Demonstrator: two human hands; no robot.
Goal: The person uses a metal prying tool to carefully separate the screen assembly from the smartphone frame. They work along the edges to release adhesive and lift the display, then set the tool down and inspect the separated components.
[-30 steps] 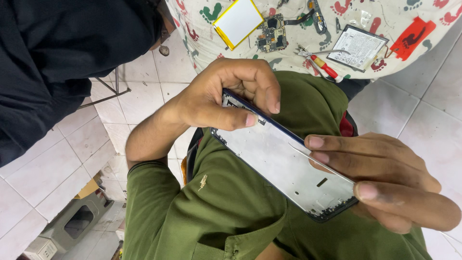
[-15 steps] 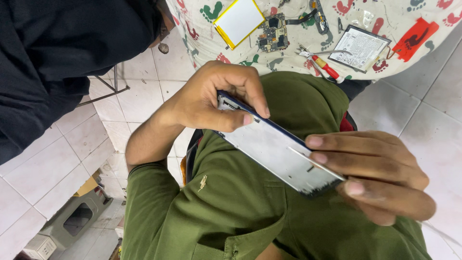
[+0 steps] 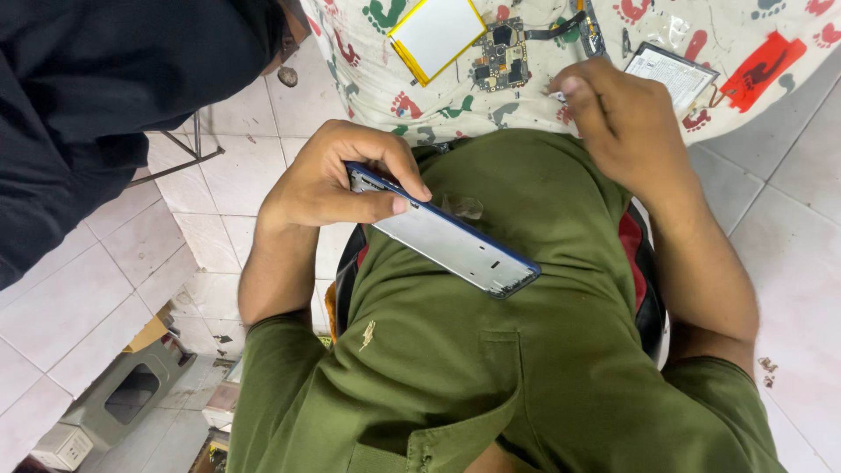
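A: Setting? White floor tiles (image 3: 254,166); at top, a surface (image 3: 526,96) under a cloth printed with footprints.

B: Central thing? A phone frame (image 3: 447,241), blue-edged, pale inner face up, lying tilted across the green shirt (image 3: 526,368) at the person's middle.

A: Left hand (image 3: 337,180)? Its grip is clamped on the frame's upper end, thumb across the face.

B: Right hand (image 3: 626,118)? At the surface edge, fingers curled together; whether they pinch anything cannot be told.

A: Nearby parts? A circuit board (image 3: 499,52), a yellow-edged panel (image 3: 436,33), and a battery (image 3: 670,74) just beside the right hand. Another person's black sleeve (image 3: 105,105) fills the upper left.
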